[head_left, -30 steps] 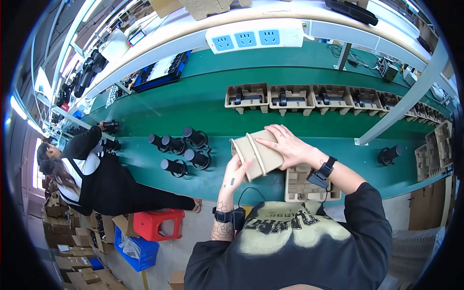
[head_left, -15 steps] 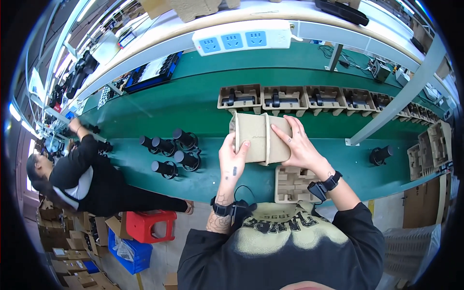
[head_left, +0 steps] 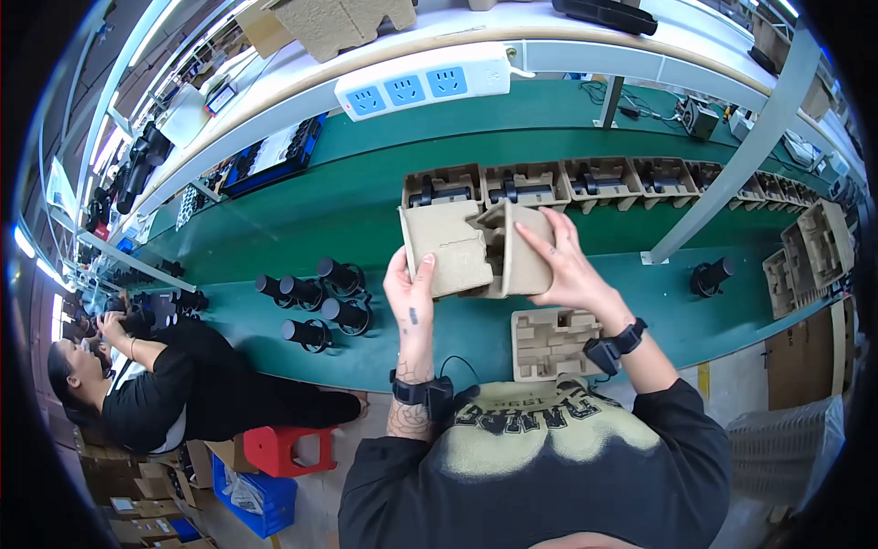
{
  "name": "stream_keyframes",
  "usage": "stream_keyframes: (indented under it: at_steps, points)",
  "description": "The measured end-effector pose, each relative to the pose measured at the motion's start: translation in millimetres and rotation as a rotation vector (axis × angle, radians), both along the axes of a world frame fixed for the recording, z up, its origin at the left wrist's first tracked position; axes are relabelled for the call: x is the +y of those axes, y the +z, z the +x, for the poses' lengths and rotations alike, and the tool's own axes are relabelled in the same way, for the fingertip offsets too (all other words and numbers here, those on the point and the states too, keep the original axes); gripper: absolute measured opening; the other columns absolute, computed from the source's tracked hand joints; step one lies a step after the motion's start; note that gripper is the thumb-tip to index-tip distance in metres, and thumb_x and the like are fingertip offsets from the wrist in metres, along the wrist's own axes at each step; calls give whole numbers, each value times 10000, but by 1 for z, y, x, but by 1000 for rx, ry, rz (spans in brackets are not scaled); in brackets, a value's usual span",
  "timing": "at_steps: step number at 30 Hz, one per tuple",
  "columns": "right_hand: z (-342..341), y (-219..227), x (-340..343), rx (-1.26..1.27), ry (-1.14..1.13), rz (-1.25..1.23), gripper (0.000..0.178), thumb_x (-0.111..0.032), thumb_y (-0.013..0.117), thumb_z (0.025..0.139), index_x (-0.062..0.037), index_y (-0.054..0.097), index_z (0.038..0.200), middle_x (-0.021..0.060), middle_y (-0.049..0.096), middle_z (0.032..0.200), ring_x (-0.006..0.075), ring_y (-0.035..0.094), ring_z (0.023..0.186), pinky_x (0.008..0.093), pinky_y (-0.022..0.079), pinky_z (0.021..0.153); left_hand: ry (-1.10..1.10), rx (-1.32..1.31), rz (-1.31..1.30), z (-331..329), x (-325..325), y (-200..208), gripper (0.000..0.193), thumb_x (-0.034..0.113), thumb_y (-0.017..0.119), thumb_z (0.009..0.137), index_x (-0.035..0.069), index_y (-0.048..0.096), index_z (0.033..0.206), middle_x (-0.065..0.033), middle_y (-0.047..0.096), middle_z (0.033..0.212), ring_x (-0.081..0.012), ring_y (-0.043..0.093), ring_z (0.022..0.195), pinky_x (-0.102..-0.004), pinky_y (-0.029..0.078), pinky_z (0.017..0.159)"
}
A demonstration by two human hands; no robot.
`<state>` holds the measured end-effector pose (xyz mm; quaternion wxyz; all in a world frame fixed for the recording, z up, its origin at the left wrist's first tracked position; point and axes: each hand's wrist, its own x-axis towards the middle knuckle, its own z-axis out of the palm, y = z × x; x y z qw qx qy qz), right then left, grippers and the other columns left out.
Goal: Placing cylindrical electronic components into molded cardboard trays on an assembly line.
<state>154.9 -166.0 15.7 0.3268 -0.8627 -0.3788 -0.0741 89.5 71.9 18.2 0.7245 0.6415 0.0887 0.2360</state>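
Observation:
Above the green bench two brown moulded-pulp trays are held up, one beside the other, with a dark gap between them. My left hand (head_left: 412, 288) grips the left pulp tray (head_left: 448, 249), its thumb lying on the flat face. The right pulp tray (head_left: 526, 261) is in my right hand (head_left: 576, 270), fingers spread over its outer side. Part of the left tray's edge still meets the right one. Just below, near the bench's front edge, lies another pulp tray (head_left: 540, 352), its moulded hollows facing up.
A row of pulp trays holding black devices (head_left: 599, 181) runs along the back. Several black cylindrical devices (head_left: 340, 274) stand at left, and one black device (head_left: 712, 276) at right. Stacked trays (head_left: 819, 247) sit far right. A metal post (head_left: 722, 178) rises nearby. A co-worker (head_left: 137, 384) sits left.
The two trays, closed against each other before, have come apart on one side, and the gap has widened. My left hand has shifted left. The co-worker's hands have drawn back from the bench.

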Motion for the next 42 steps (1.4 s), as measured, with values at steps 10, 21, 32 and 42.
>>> stream_keyframes:
  at_steps: [10,21,32,42]
  points:
    - [8,-18,1,-70,-47,68,1086,-122,823,471,-154,325,1436,227,177,1447,445,213,1333,494,292,1095,414,-381,83,-27,4,30,357,72,559,925,-82,457,1230,-124,579,1149,-134,576,974,-274,466,864]
    - [39,-183,-149,1004,-310,318,784,-11,633,683,-45,349,1413,138,549,1274,259,499,1216,315,376,1024,24,606,1284,18,57,-163,423,287,543,887,41,457,1221,-217,649,724,-422,634,669,-519,487,604]
    - [45,-187,-46,830,-106,195,743,-50,595,812,-63,243,1466,154,558,1282,221,576,1112,337,461,921,-81,497,1190,36,15,-193,409,335,456,938,39,506,1215,-225,647,703,-411,637,647,-509,505,607]
    - [-13,-125,-104,668,-473,-1,507,-324,669,794,-3,584,1177,188,671,941,311,655,853,370,521,732,156,547,951,-34,-10,-120,350,373,513,916,41,614,866,-160,647,708,-358,628,688,-455,476,633]
